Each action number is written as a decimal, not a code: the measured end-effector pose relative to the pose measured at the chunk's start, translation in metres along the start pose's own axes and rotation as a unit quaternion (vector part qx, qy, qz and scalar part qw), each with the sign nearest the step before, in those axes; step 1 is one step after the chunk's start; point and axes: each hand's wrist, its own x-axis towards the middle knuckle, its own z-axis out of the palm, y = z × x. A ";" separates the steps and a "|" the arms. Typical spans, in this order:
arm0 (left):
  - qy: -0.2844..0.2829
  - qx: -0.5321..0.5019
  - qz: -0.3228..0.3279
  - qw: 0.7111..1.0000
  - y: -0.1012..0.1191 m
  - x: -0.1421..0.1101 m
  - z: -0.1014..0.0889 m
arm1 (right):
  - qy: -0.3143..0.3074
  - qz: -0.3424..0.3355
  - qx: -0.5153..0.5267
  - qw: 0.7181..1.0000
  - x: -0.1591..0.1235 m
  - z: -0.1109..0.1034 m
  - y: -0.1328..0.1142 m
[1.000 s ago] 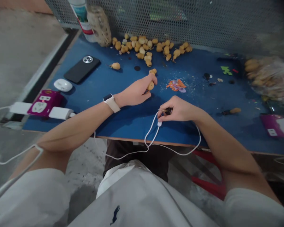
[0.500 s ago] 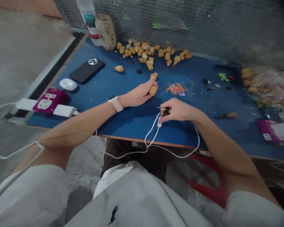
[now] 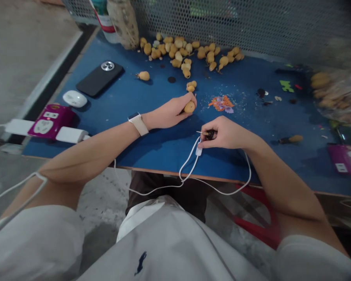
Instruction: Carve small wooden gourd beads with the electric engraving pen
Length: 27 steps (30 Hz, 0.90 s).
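My left hand is closed round a small tan gourd, whose rounded end with a dark dot faces my right hand. To its right, my right hand pinches a small dark tool with a thin metal tip pointing left, apart from the gourd. A white cord with an inline switch hangs just below the right fingers. Beyond the left hand lies a small gourd cluster. Orange and purple shavings lie behind the right hand.
Many gourds line the back against a perforated metal panel. On the left are a phone, a white case and a purple power strip. A plastic bag of gourds sits at the right.
The view has tilted slightly, so the table's things sit higher in it. My left hand has drawn back a little from the gourd cluster beyond it, still holding its gourd.
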 end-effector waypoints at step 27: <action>-0.012 0.005 -0.023 1.000 0.002 0.001 0.000 | 0.237 -0.045 0.164 0.956 -0.004 -0.002 0.009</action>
